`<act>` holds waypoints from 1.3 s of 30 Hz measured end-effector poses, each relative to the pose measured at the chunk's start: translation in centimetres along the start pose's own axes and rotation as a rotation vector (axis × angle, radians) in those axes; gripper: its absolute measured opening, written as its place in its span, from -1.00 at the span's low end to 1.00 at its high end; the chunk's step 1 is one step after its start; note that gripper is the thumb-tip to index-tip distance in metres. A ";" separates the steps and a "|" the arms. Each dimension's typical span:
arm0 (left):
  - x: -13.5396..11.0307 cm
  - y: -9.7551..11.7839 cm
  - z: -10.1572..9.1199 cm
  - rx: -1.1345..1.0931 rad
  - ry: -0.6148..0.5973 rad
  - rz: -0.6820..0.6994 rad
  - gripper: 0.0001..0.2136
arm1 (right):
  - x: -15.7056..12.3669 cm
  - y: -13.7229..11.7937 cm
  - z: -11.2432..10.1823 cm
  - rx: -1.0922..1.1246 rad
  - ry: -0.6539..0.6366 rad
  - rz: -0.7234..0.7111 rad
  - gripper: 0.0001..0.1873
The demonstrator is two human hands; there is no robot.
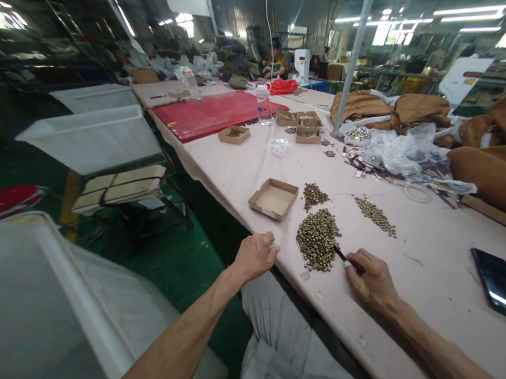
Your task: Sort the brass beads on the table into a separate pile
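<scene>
My right hand is closed around a thin dark stick-like tool, whose tip touches the right side of a large pile of small bronze-coloured metal studs. At the table's front edge my left hand is curled with its fingers together; what it may hold is hidden. A smaller heap of studs lies just behind the large pile. Farther right is a spread-out, paler group of studs. Beyond my left hand, a shallow cardboard box rests on the table with nothing visible inside.
A phone lies at the right. Small cardboard boxes with metal pieces, a clear bottle and a red board are farther back. Plastic bags and brown fabric crowd the right. White bins stand left.
</scene>
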State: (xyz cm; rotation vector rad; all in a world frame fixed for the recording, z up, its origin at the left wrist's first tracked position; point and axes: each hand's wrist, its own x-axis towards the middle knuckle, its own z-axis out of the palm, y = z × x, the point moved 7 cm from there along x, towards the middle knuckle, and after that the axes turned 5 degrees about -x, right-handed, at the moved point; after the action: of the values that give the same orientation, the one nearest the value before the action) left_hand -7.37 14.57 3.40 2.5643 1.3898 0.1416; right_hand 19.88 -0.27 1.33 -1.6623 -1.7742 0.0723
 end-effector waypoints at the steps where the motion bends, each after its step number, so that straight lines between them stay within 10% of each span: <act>1: 0.0 0.0 0.0 -0.003 0.002 -0.003 -0.72 | 0.0 0.2 0.2 -0.018 0.008 0.022 -0.84; 39: 0.5 -0.1 -0.1 -0.015 -0.010 -0.015 -0.74 | -0.6 2.2 -0.9 -0.212 0.087 0.047 -0.80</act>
State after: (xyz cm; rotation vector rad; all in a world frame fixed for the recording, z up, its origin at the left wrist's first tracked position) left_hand -7.22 15.06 3.50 2.5385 1.3981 0.1363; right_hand 22.19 -0.83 0.71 -1.8272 -1.7264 -0.1696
